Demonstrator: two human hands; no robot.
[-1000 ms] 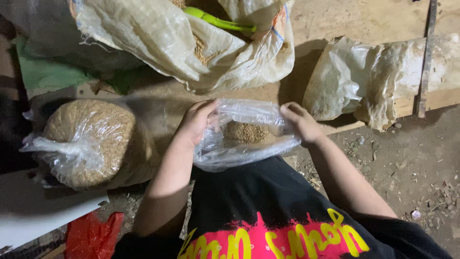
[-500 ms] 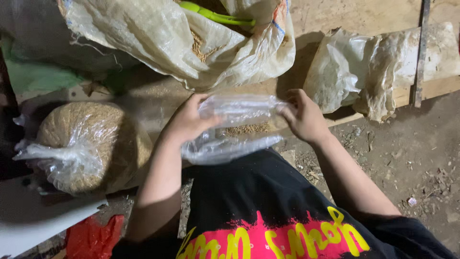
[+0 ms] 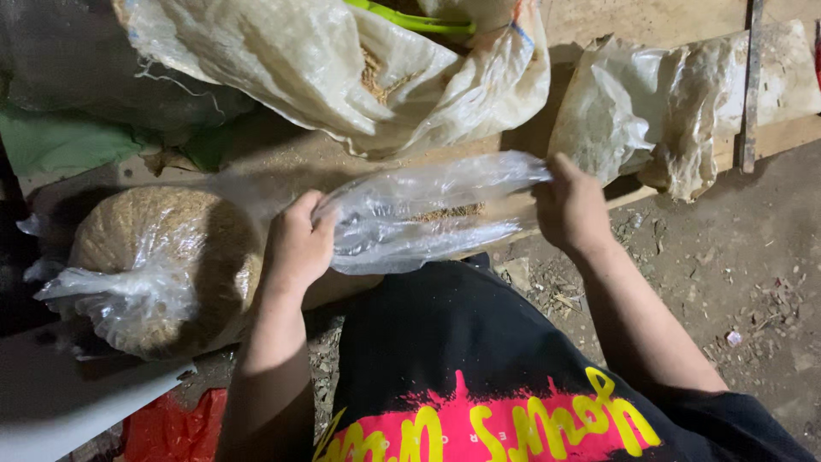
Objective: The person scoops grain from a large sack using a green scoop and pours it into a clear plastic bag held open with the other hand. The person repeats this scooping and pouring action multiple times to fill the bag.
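I see my left hand (image 3: 298, 244) and right hand (image 3: 569, 205) each pinching an end of the clear plastic bag (image 3: 419, 214), stretched lengthwise left to right above the wooden board's (image 3: 282, 158) near edge, grain inside.

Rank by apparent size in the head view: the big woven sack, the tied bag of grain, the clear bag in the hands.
1. Woven sack, largest, though partly cut off.
2. Tied bag of grain.
3. Clear bag, stretched between left hand and right hand; close to the tied bag, so unsure.
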